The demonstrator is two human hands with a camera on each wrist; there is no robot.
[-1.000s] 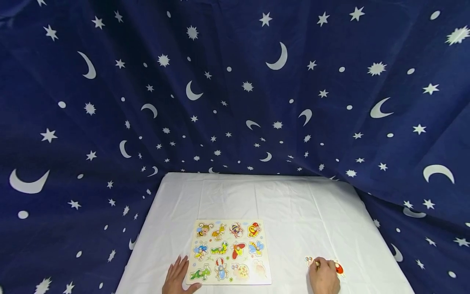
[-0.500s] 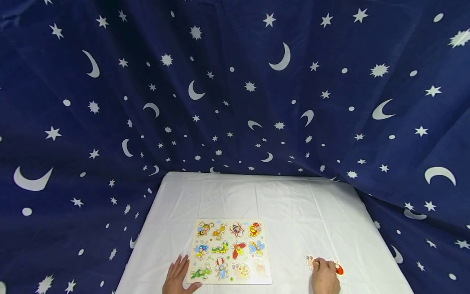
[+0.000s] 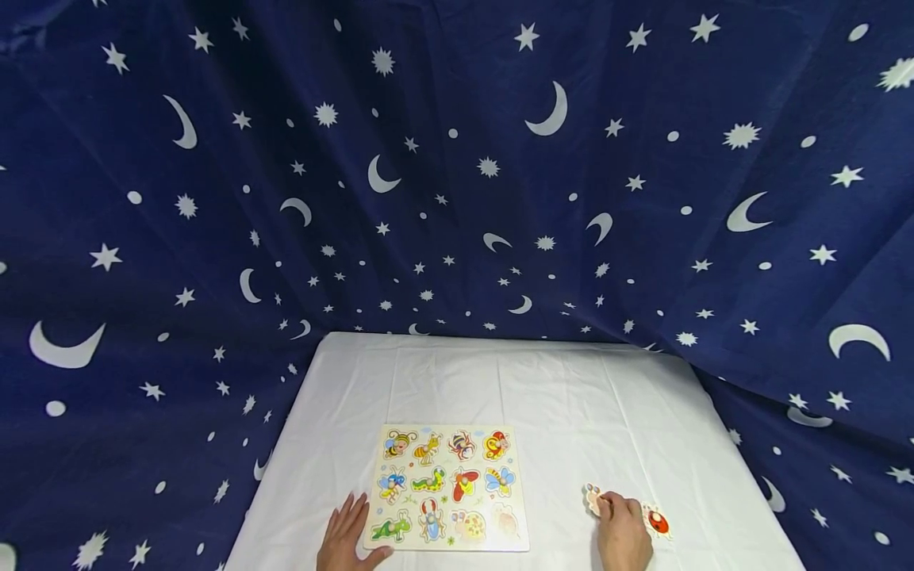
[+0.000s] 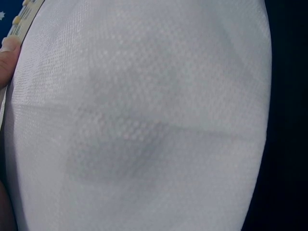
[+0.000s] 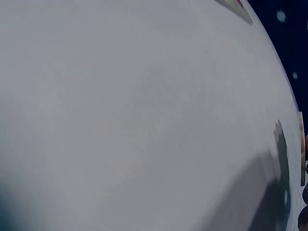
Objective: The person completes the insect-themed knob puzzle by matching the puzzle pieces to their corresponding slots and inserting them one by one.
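A wooden insect puzzle board [image 3: 447, 500] lies on the white cloth, most of its shapes filled with knobbed pieces. Along its left edge my left hand [image 3: 345, 535] rests with fingers straight, the thumb on the lower corner; only the thumb [image 4: 8, 60] shows in the left wrist view. To the right of the board, my right hand [image 3: 624, 533] pinches a snail puzzle piece [image 3: 593, 500], partly covered by the fingers. Edge-on in the right wrist view, that piece [image 5: 301, 149] stands off the cloth, with a shadow beside it. A ladybug piece [image 3: 658, 521] lies just right of the hand.
White cloth [image 3: 557, 396] covers the table. Dark blue curtains [image 3: 457, 198] with moons and stars hang behind it and along both sides. In the board's bottom row, the snail-shaped recess [image 3: 469, 526] and the ladybug-shaped recess [image 3: 506, 521] hold no pieces.
My right hand has lifted the snail piece and moved slightly left, away from the ladybug piece, which now shows more fully. The left hand keeps its place on the board.
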